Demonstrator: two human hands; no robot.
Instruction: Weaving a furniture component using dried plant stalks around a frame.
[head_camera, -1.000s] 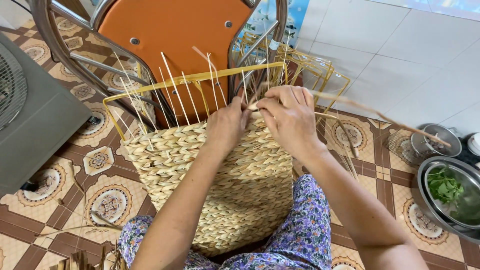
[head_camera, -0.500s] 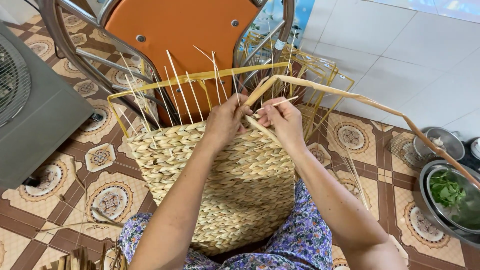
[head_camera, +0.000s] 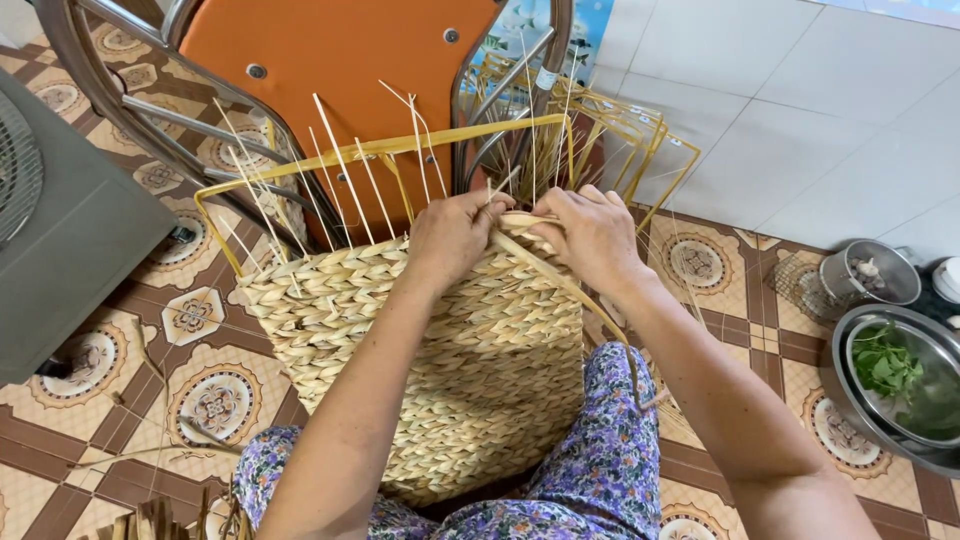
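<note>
We see a half-woven straw basket (head_camera: 440, 350) resting on the person's lap, its open top facing away from them toward an orange chair (head_camera: 330, 60). At the basket's upper rim, the left hand (head_camera: 455, 240) has its fingers curled shut on the woven edge, and the right hand (head_camera: 592, 235) pinches a flat straw strand (head_camera: 570, 290) that trails down over the right side of the basket. A yellow wire frame (head_camera: 300, 165) rises above the rim with thin upright stalks. On the tiled floor (head_camera: 200, 400), at its right edge, stand a metal bowl of greens (head_camera: 900, 385) and a small metal pot (head_camera: 868, 272); a grey box (head_camera: 70, 240) sits at the left edge.
</note>
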